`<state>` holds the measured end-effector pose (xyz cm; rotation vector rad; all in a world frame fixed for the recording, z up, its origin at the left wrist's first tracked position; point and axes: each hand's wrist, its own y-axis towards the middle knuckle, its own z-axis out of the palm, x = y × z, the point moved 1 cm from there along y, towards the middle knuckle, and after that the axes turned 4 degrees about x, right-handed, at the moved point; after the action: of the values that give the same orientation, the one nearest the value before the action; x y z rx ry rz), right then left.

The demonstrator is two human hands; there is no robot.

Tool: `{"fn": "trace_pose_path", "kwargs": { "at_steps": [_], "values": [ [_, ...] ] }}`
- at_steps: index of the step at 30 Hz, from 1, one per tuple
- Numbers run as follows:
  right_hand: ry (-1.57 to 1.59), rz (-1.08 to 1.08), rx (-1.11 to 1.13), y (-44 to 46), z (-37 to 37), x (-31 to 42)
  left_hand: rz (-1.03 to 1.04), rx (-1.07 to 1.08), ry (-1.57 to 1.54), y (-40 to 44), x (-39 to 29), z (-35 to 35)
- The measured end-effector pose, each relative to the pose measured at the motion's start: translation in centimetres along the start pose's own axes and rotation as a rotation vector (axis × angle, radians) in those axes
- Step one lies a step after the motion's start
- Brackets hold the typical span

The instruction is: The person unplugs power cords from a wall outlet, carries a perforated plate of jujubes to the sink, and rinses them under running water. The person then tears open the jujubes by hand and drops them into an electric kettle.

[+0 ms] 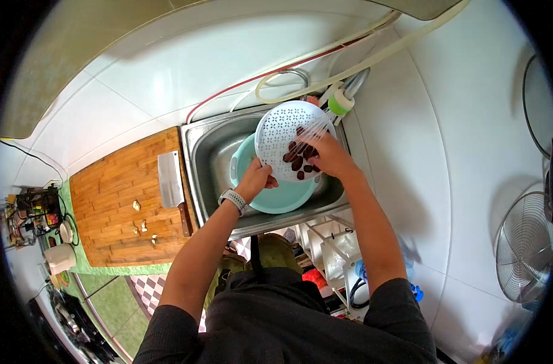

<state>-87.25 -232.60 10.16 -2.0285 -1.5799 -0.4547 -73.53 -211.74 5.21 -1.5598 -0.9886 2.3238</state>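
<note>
A white perforated colander (282, 124) is tilted above a mint-green basin (281, 197) in the metal sink (199, 145). My left hand (256, 180) grips the colander's near left rim. Several dark red dates or similar fruits (297, 164) lie on the colander's right side. Over them is my right hand (326, 153), its fingers bent among the fruits; whether it grips any is hidden. Water sprays onto the fruits from a faucet with a green-and-white head (341, 102).
Left of the sink, a wooden cutting board (115, 200) bears a cleaver (170, 182) and small pale pieces (144, 225). Hoses (270, 76) run along the wall behind. A white rack (325, 242) stands below the sink; a wire strainer (525, 246) hangs at right.
</note>
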Motion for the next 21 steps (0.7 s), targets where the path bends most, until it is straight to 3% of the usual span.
{"fn": "trace_pose_path", "kwargs": {
  "at_steps": [1, 3, 6, 9, 14, 15, 18, 21],
  "values": [
    [0.0, 0.0, 0.0, 0.1, 0.6, -0.4, 0.0, 0.0, 0.0, -0.2, -0.1, 0.1],
    [-0.139, 0.032, -0.264, 0.2, 1.2, -0.8, 0.017, -0.011, -0.031, -0.7, -0.4, 0.2],
    [-0.15, 0.078, -0.425, 0.4, 0.0, 3.2, 0.032, -0.006, -0.034, -0.6, -0.5, 0.2],
    [-0.13, -0.014, -0.32, 1.2, 1.6, 3.2, 0.007, -0.053, -0.096, -0.9, -1.4, 0.8],
    [0.045, -0.149, 0.06, 1.5, 2.1, 1.2, -0.014, -0.068, -0.108, -0.2, -0.7, -0.8],
    [0.05, -0.147, 0.061, 1.4, 1.8, 1.3, 0.009, -0.06, -0.102, -0.5, -1.0, -1.0],
    [-0.038, -0.021, -0.226, 0.8, -0.7, 3.3, 0.02, -0.069, -0.108, -0.6, -1.3, -1.1],
    [-0.207, 0.094, -0.223, 1.5, 0.4, 3.1, 0.048, -0.065, -0.099, -0.3, -1.6, -1.1]
  ]
}}
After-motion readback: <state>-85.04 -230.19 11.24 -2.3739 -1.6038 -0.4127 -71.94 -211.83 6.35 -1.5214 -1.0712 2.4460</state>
